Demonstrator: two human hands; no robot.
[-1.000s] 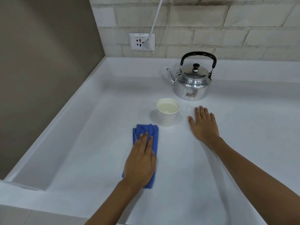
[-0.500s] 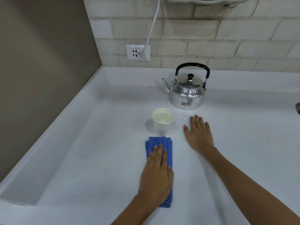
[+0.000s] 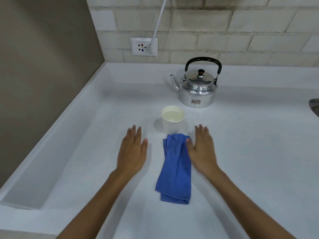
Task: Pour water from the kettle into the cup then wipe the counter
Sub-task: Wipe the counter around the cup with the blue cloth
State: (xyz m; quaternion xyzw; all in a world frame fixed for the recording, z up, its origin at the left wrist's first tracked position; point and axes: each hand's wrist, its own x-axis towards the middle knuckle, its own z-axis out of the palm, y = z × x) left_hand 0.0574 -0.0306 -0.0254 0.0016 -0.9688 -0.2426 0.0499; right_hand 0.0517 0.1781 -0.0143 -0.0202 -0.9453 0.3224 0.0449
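Note:
A folded blue cloth [image 3: 175,171] lies on the white counter [image 3: 250,152], its far end just in front of a white paper cup [image 3: 172,120] holding water. Behind the cup and to the right stands a shiny metal kettle [image 3: 198,88] with a black handle, upright, its spout pointing left. My left hand [image 3: 133,149] rests flat and open on the counter, left of the cloth and apart from it. My right hand [image 3: 201,150] lies flat and open on the right side, its thumb touching the cloth's edge.
A tiled wall with a socket [image 3: 143,46] and a white cable [image 3: 159,19] runs along the back. A brown wall [image 3: 43,66] closes the left side above the counter's raised lip. A dark metal edge [image 3: 315,106] shows at the far right.
My left hand has come off the cloth and moved left onto the bare counter. The cloth now lies free, further right, beside my right hand.

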